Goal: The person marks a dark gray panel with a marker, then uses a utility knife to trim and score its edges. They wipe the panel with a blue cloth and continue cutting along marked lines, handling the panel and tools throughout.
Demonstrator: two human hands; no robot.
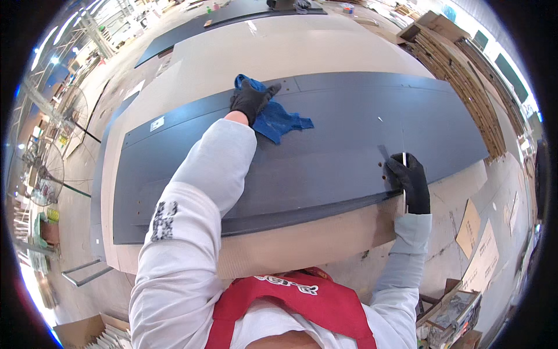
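Observation:
A large dark grey panel (325, 151) lies across the work surface before me, with small holes near its edges. Gloved in black, my left hand (251, 102) is closed on a blue cloth (279, 123) at the panel's far edge; the cloth's loose end spreads over the panel. My right hand (414, 185), also in a black glove, rests by the near edge toward the right. Its fingers are closed around a thin white stick-like thing (404, 158), whose kind I cannot make out. Several small holes (382, 171) sit just left of that hand.
Beige cardboard (279, 43) lies beneath and beyond the panel. Stacked brown boards (465, 81) stand at the far right. Fans (49, 166) are on the left. Open boxes (87, 331) sit at the lower left, and flat cardboard pieces (482, 256) lie on the floor at right.

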